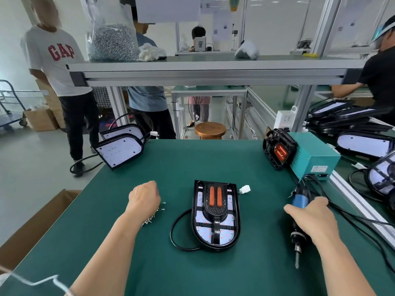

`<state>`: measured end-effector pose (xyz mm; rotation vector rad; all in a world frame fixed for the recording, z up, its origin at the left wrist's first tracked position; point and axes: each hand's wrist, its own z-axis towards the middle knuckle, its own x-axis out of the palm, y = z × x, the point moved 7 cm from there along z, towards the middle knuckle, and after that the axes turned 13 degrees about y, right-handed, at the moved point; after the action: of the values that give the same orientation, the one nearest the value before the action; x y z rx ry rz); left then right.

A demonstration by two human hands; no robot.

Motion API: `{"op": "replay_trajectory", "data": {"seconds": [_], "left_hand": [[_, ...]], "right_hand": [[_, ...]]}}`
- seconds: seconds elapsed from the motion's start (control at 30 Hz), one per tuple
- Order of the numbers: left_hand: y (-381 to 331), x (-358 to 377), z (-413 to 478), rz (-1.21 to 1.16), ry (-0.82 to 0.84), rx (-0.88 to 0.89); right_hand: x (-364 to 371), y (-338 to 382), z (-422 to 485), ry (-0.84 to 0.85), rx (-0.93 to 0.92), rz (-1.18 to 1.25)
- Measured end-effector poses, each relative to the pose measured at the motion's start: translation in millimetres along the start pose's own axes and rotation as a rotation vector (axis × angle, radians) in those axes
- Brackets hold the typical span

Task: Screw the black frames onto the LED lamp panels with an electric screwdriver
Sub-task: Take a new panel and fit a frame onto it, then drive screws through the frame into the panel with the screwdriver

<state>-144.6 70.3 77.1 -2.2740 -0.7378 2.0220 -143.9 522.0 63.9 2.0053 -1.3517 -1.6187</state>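
The green desk [149,263] fills the lower view. At its centre lies an LED lamp panel [229,221], rounded end toward 6 o'clock, with a black frame [215,226] seated on top and two orange bars showing in the frame's upper part. The panel's black cable [177,236] loops out at 8 o'clock.

At 2 o'clock from the panel stands a teal box [314,159] with another black frame [279,151] leaning against its face. At 10 o'clock, on the desk's far left corner, two more lamp panels [119,150] rest tilted, one behind the other.

At 3 o'clock the electric screwdriver [299,210] points its bit toward 6 o'clock. The right hand [312,218] is wrapped around its body, thumb stretched toward the panel.

At 9 o'clock the left hand [145,197] sits with fingers curled under, over a small heap of screws [149,220]; whether it grips any cannot be told. A white connector [244,189] lies just beside the panel at 1 o'clock.
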Motion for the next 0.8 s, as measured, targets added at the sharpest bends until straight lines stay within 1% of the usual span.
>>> {"op": "replay_trajectory", "data": {"seconds": [0.13,0.27,0.33,0.37,0.43,0.5,0.57,0.67,0.73,0.8], "left_hand": [[3,1,-16,-0.369,-0.087,0.04],[-19,0,-31,-0.533,-0.126,0.163],[-31,-3,-40,-0.654,-0.142,0.199],[-36,-4,-44,-0.762,-0.144,0.204],[-46,-4,-52,-1.021,-0.114,0.214],[-59,0,-60,-1.201,-0.037,0.216],[-74,10,-66,-1.343,0.091,0.205],[-92,26,-78,-1.514,0.261,0.184],[-102,33,-85,-1.593,0.332,0.186],[-109,38,-91,-1.649,0.39,0.193]], "right_hand": [[7,-14,6,0.14,-0.028,0.49],[25,1,-2,0.324,-0.135,1.063],[31,10,-7,0.426,-0.181,1.283],[35,14,-9,0.466,-0.199,1.352],[40,23,-11,0.491,-0.244,1.462],[45,34,-15,0.489,-0.286,1.602],[47,46,-20,0.492,-0.315,1.731],[45,67,-28,0.535,-0.361,1.838],[42,79,-32,0.562,-0.392,1.847],[38,92,-38,0.57,-0.43,1.805]]}}
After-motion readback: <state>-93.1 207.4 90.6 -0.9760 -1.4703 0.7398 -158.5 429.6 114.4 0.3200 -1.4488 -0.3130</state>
